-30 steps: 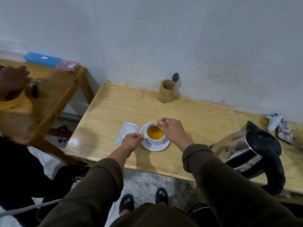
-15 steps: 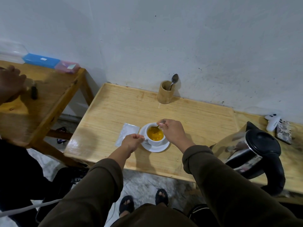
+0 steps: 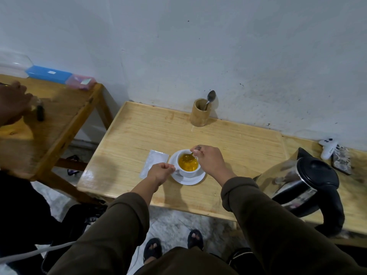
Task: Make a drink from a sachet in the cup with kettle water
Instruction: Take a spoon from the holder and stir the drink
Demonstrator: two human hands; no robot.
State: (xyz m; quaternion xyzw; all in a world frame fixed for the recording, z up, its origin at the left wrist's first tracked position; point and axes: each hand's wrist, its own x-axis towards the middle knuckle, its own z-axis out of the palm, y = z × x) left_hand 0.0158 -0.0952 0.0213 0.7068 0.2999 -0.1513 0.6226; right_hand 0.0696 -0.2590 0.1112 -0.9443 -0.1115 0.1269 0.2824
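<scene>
A white cup full of orange-yellow drink stands on a white saucer near the front of the wooden table. My left hand pinches the cup's handle at its left side. My right hand hovers over the cup's far right rim, fingers closed on a small spoon whose tip dips into the drink. A white sachet lies flat just left of the saucer. The steel kettle with black lid and handle stands at the right.
A bamboo holder with a spoon stands by the wall. A white controller and a phone lie behind the kettle. On the left bench are blue and pink boxes and another person's hand.
My right hand has shifted slightly around the cup with the spoon, and the drink's surface is rippled. The other person's hand at the left has moved a little.
</scene>
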